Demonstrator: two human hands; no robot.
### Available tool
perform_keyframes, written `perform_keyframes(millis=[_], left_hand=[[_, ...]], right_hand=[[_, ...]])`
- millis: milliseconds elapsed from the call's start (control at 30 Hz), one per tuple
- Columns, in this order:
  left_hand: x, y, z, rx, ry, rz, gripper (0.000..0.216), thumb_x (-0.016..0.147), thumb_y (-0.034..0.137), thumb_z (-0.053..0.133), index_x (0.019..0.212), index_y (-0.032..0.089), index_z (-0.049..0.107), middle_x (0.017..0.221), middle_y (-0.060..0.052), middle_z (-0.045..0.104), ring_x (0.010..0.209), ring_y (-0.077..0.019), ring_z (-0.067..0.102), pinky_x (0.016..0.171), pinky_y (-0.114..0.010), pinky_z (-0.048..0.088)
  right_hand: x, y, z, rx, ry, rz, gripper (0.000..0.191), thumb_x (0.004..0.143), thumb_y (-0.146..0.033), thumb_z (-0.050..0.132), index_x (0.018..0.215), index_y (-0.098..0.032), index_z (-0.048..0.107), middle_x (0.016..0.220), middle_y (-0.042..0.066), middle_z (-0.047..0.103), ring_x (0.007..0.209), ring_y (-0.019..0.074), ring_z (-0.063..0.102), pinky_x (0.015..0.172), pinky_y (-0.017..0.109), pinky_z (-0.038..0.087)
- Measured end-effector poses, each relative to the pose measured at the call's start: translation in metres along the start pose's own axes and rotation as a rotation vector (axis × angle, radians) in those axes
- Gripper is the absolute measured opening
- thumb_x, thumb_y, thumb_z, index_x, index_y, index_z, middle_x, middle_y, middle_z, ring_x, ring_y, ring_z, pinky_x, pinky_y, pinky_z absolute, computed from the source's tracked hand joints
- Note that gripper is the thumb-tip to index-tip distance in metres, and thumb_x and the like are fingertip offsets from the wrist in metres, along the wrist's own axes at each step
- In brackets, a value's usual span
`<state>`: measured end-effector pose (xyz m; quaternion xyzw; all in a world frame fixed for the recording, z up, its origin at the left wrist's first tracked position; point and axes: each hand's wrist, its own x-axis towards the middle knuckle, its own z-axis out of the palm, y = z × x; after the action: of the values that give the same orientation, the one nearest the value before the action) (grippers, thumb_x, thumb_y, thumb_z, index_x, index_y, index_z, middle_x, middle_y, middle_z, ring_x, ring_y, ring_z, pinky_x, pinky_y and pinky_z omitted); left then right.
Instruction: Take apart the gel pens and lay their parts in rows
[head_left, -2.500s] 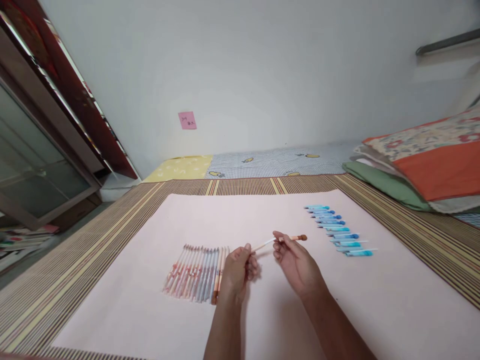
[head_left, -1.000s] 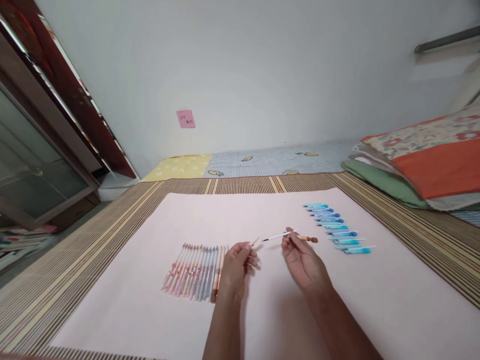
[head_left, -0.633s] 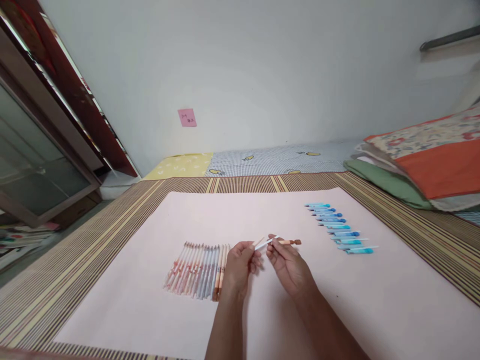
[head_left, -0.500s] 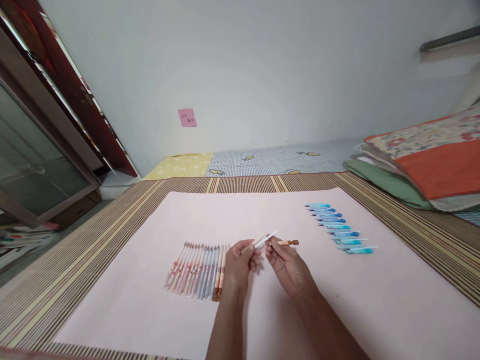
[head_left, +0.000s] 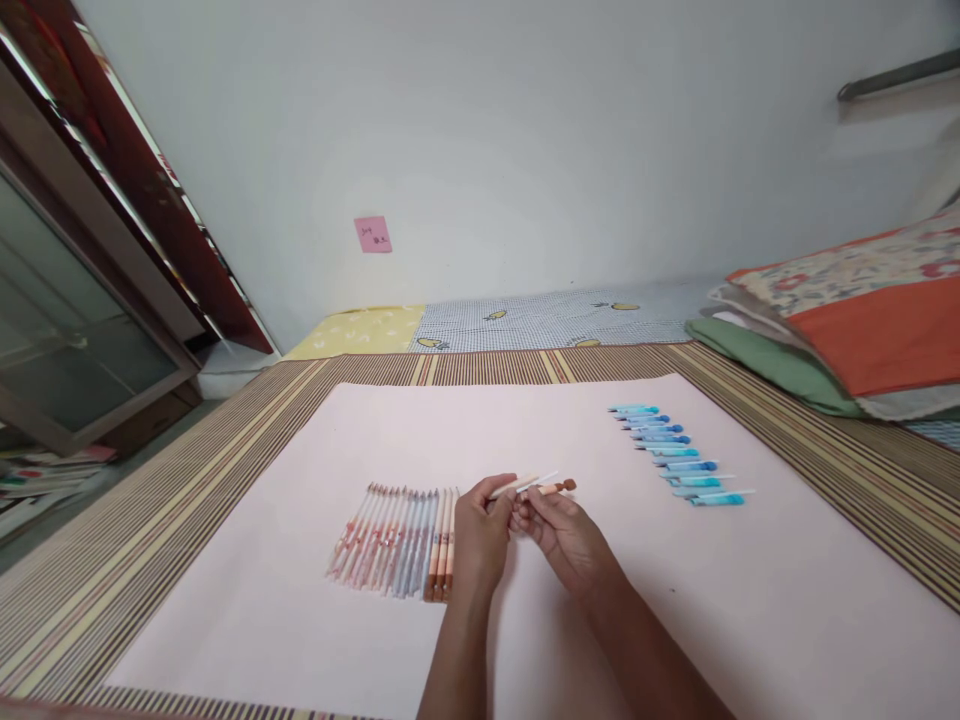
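Note:
My left hand (head_left: 482,530) is closed around a slim cream pen piece (head_left: 519,484), its fingertips close to a thin white stick (head_left: 549,477). Between the fingertips of my right hand (head_left: 568,540) is a pen part with a brown end (head_left: 568,485) pointing right. Both hands' fingertips meet or nearly meet, so the inner ends of the pieces are hidden. Left of my hands lies a row of pens (head_left: 390,540), pinkish, then grey-blue, then cream with brown ends; my left hand partly covers its right side.
A staggered column of blue pens (head_left: 679,452) lies at the right on the pale pink sheet (head_left: 300,620). Under it is a striped mat (head_left: 150,540). Folded fabric (head_left: 870,330) is piled at the right, by the wall. A pink note (head_left: 373,235) sticks to the wall.
My right hand has moved left with the brown-ended part, closer to my left hand. The cream piece has tipped flatter, and more of the cream pens in the row shows.

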<state>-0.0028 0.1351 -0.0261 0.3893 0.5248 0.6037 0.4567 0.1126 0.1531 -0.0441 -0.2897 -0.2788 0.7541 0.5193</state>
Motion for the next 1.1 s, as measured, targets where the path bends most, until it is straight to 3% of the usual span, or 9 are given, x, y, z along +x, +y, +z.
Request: perform_keyframes(millis=[200, 333, 467, 700, 833, 933, 1100], left_hand=[[-0.002, 0.002, 0.004, 0.022, 0.017, 0.012, 0.024, 0.072, 0.032, 0.078, 0.090, 0.016, 0.080, 0.053, 0.000, 0.061, 0.048, -0.0131, 0.051, 0.048, -0.023, 0.037], [-0.003, 0.001, 0.005, 0.031, 0.002, -0.019, 0.025, 0.072, 0.033, 0.077, 0.091, 0.016, 0.080, 0.053, 0.000, 0.062, 0.046, -0.0142, 0.051, 0.046, -0.024, 0.037], [-0.002, 0.001, 0.001, 0.020, 0.016, 0.012, 0.027, 0.072, 0.035, 0.078, 0.092, 0.017, 0.080, 0.056, -0.001, 0.063, 0.049, -0.0143, 0.053, 0.047, -0.024, 0.038], [0.004, 0.002, -0.006, -0.327, 0.066, -0.101, 0.051, 0.061, 0.043, 0.088, 0.098, 0.010, 0.076, 0.060, 0.000, 0.063, 0.046, -0.0071, 0.046, 0.044, -0.019, 0.031], [0.003, 0.004, -0.008, -0.446, 0.072, -0.147, 0.056, 0.056, 0.043, 0.093, 0.097, 0.010, 0.075, 0.063, 0.000, 0.064, 0.048, -0.0059, 0.047, 0.046, -0.018, 0.033], [0.003, 0.002, -0.008, -0.429, 0.065, -0.143, 0.055, 0.059, 0.042, 0.092, 0.098, 0.009, 0.075, 0.063, 0.000, 0.064, 0.048, -0.0054, 0.046, 0.046, -0.018, 0.032], [0.005, -0.003, -0.004, -0.280, 0.053, -0.086, 0.050, 0.063, 0.044, 0.087, 0.098, 0.009, 0.075, 0.056, 0.001, 0.062, 0.046, -0.0077, 0.047, 0.044, -0.019, 0.032]], right_hand=[[0.002, 0.010, -0.005, 0.049, 0.029, 0.043, 0.037, 0.068, -0.047, 0.091, 0.078, -0.016, 0.071, 0.074, 0.002, 0.068, 0.070, 0.0137, 0.060, 0.062, 0.026, 0.046], [0.000, 0.013, -0.002, 0.033, -0.007, 0.061, 0.038, 0.069, -0.049, 0.090, 0.075, -0.017, 0.070, 0.068, 0.000, 0.064, 0.062, 0.0118, 0.054, 0.057, 0.025, 0.041], [0.000, 0.009, -0.002, 0.071, -0.011, 0.081, 0.035, 0.072, -0.047, 0.088, 0.078, -0.017, 0.071, 0.072, 0.001, 0.065, 0.065, 0.0120, 0.056, 0.057, 0.024, 0.044], [0.003, -0.002, -0.007, 0.285, 0.024, 0.079, 0.022, 0.080, -0.038, 0.082, 0.093, -0.021, 0.075, 0.082, 0.002, 0.068, 0.072, 0.0136, 0.061, 0.067, 0.027, 0.057], [0.002, -0.004, -0.007, 0.373, 0.054, 0.054, 0.015, 0.081, -0.034, 0.078, 0.086, -0.020, 0.075, 0.092, 0.005, 0.073, 0.080, 0.0151, 0.063, 0.074, 0.028, 0.057], [0.002, -0.003, -0.006, 0.316, 0.069, 0.032, 0.017, 0.079, -0.036, 0.079, 0.082, -0.020, 0.075, 0.092, 0.006, 0.073, 0.081, 0.0161, 0.063, 0.074, 0.029, 0.054], [0.000, 0.005, 0.004, 0.040, 0.039, 0.040, 0.038, 0.074, -0.052, 0.080, 0.087, -0.017, 0.076, 0.086, 0.008, 0.070, 0.081, 0.0198, 0.061, 0.070, 0.030, 0.048]])
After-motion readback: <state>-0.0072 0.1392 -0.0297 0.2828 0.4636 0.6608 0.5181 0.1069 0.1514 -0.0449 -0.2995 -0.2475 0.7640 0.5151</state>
